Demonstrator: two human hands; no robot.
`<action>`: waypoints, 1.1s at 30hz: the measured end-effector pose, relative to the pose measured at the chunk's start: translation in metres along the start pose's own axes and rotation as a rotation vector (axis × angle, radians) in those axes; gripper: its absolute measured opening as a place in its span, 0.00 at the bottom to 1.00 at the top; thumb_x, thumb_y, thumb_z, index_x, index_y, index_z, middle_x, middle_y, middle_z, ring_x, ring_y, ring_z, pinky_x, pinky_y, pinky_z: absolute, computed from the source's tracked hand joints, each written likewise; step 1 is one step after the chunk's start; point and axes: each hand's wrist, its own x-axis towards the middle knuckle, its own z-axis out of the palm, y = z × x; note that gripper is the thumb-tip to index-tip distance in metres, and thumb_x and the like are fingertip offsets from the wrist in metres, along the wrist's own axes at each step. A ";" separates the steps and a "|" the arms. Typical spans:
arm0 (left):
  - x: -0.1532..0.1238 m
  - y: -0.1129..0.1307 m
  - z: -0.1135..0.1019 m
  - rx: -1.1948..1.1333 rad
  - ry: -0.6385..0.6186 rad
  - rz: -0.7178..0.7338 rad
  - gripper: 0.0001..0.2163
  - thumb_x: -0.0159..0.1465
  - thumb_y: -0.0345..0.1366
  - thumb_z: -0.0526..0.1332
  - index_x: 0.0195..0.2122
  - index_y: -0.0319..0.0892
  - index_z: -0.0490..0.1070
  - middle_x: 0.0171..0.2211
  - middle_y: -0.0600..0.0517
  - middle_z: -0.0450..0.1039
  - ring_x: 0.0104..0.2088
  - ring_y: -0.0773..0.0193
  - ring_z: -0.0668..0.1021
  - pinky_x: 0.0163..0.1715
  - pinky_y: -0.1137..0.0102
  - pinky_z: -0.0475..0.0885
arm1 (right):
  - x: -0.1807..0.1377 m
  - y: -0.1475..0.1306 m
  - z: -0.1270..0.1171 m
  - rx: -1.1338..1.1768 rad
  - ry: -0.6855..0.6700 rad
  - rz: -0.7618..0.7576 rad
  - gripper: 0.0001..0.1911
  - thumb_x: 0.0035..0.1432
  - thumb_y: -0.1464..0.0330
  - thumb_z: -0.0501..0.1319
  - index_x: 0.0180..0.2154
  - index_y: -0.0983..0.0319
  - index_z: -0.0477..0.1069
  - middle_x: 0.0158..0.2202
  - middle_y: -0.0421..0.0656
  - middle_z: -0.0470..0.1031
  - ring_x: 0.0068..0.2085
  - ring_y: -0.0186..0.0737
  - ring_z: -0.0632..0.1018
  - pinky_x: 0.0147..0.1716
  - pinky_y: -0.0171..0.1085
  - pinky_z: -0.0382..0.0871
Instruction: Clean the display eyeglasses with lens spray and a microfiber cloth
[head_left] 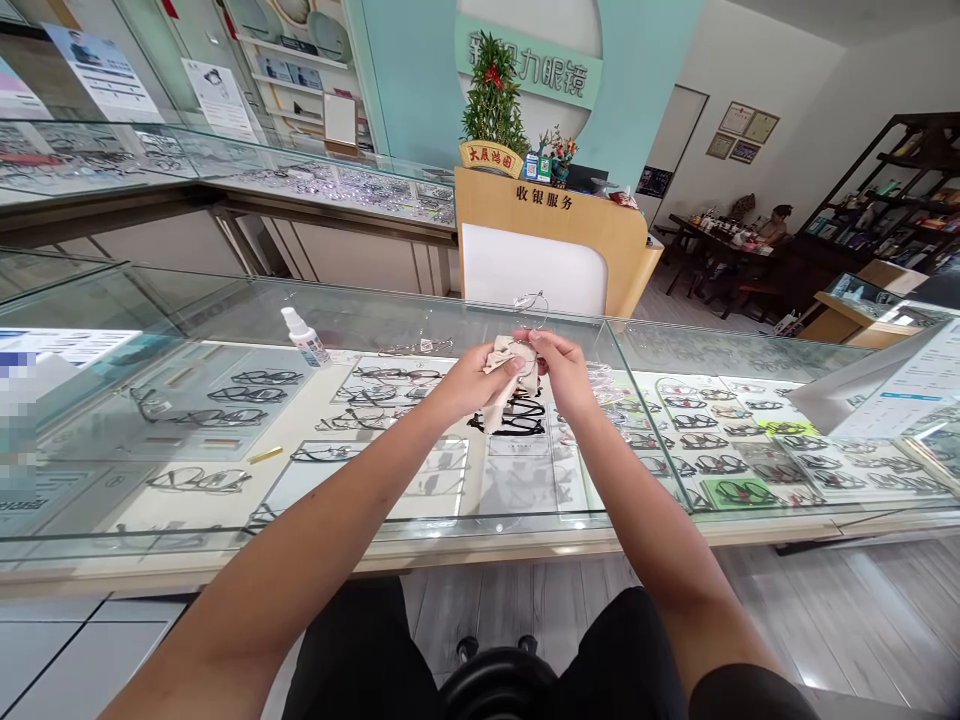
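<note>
Above the glass counter, my left hand (480,380) is closed round a beige cleaning cloth (495,408), with the thumb pressing on it. The cloth is folded over part of a pair of thin-rimmed eyeglasses (534,303), whose fine wire parts stick up past my fingers. My right hand (564,370) pinches the eyeglasses at their right side, close against the cloth. Fingers and cloth hide most of the lenses. A white spray bottle (304,338) stands upright on the glass to the left of my hands.
Rows of eyeglass frames (236,393) lie inside the glass display counter (420,530). At its right end stands a white printed sign (900,385). Beyond is a wooden cashier desk (645,255) with a plant (493,100). A person (776,228) sits at a far table.
</note>
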 end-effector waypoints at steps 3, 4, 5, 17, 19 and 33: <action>0.000 0.001 0.003 -0.089 -0.025 -0.035 0.31 0.55 0.61 0.77 0.47 0.41 0.77 0.37 0.47 0.85 0.36 0.54 0.86 0.36 0.64 0.81 | 0.000 0.002 0.001 0.072 -0.038 0.033 0.18 0.56 0.50 0.73 0.39 0.57 0.88 0.37 0.41 0.83 0.29 0.34 0.70 0.28 0.38 0.68; -0.001 0.002 0.004 -0.111 -0.011 -0.050 0.31 0.55 0.59 0.78 0.47 0.41 0.76 0.35 0.48 0.84 0.33 0.56 0.85 0.34 0.65 0.80 | -0.001 0.003 0.002 0.086 -0.060 0.032 0.18 0.56 0.50 0.74 0.39 0.57 0.88 0.36 0.40 0.83 0.29 0.35 0.71 0.29 0.38 0.70; -0.001 0.002 0.005 -0.123 0.014 -0.059 0.31 0.54 0.59 0.78 0.48 0.41 0.76 0.32 0.49 0.83 0.30 0.57 0.84 0.31 0.66 0.79 | -0.001 0.004 0.003 0.088 -0.078 0.023 0.18 0.57 0.50 0.73 0.40 0.57 0.88 0.36 0.40 0.83 0.30 0.35 0.73 0.31 0.38 0.71; 0.001 0.001 0.011 -0.168 0.132 -0.085 0.34 0.59 0.72 0.68 0.40 0.42 0.76 0.28 0.48 0.80 0.29 0.55 0.84 0.26 0.66 0.77 | -0.002 0.001 0.002 -0.027 -0.006 -0.183 0.10 0.58 0.57 0.73 0.32 0.55 0.88 0.41 0.43 0.82 0.45 0.43 0.79 0.45 0.42 0.73; 0.002 0.000 0.009 -0.168 0.187 -0.084 0.34 0.58 0.73 0.68 0.41 0.42 0.77 0.31 0.47 0.81 0.32 0.53 0.85 0.32 0.63 0.80 | 0.000 -0.002 -0.003 -0.015 0.054 -0.197 0.10 0.59 0.57 0.72 0.33 0.54 0.88 0.42 0.43 0.84 0.43 0.42 0.78 0.42 0.41 0.72; -0.020 0.009 0.010 -0.083 -0.262 -0.137 0.17 0.61 0.55 0.66 0.37 0.46 0.73 0.28 0.50 0.74 0.25 0.60 0.74 0.24 0.65 0.70 | 0.013 -0.017 -0.029 0.067 0.295 -0.219 0.14 0.62 0.55 0.68 0.39 0.57 0.84 0.45 0.45 0.88 0.40 0.41 0.80 0.39 0.38 0.70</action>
